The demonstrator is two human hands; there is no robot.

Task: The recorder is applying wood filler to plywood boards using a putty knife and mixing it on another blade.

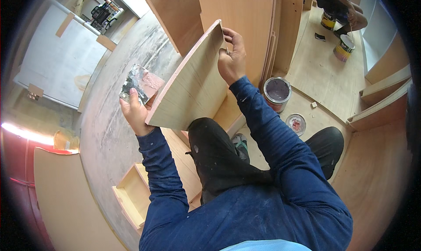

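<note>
A pale wooden panel stands tilted before me, its lower part against my left knee. Its long edge on the left is pinkish. My right hand is closed at the panel's upper end, fingers curled over the edge; whether something thin is also pinched there, I cannot tell. Beside the panel's lower left, my left hand grips a small putty board smeared with pink paste and dark and white stains. The thumb lies on top of it, and the other fingers are partly hidden underneath.
An open can and a round lid with reddish residue sit on the floor to my right. A wooden drawer lies at lower left. Cabinet panels stand ahead. Another person works at far right near paint buckets.
</note>
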